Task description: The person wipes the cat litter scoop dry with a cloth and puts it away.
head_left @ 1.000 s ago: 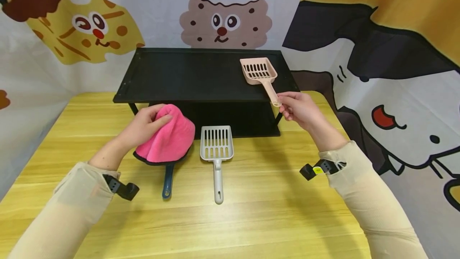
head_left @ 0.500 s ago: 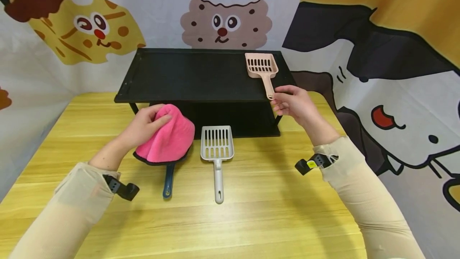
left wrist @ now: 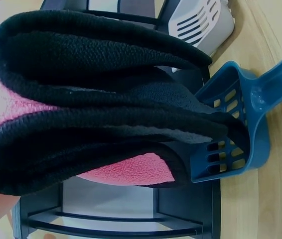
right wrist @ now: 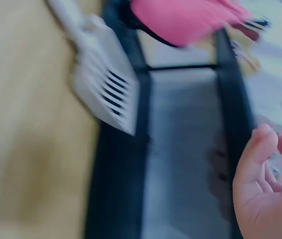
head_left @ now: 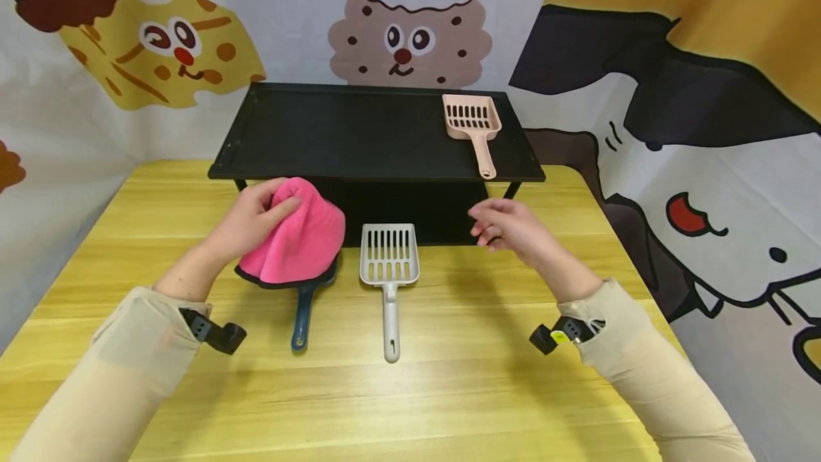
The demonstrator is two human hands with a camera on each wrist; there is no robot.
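Observation:
My left hand [head_left: 253, 223] pinches the top of a pink cloth [head_left: 301, 237] with black edging, which hangs over a blue litter scoop [head_left: 303, 312]. In the left wrist view the cloth's dark underside [left wrist: 131, 94] dips into the scoop's slotted tray [left wrist: 260, 144]. On the right end of the black shelf's top lies a pale pink litter scoop [head_left: 474, 123], its handle towards me. Below and in front of that handle my right hand [head_left: 513, 230] is in the air, fingers loosely bent and holding nothing. A light grey litter scoop [head_left: 390, 291] lies between the hands.
A two-tier black shelf [head_left: 359, 134] stands at the back of the wooden table [head_left: 449, 391]. Its lower tier is partly hidden by the cloth. A patterned curtain [head_left: 288, 20] hangs close behind and along the right side.
My right hand has slid the pale pink scoop back and right on the shelf, let go of its handle, and drawn down towards me. My left hand keeps its hold on the cloth.

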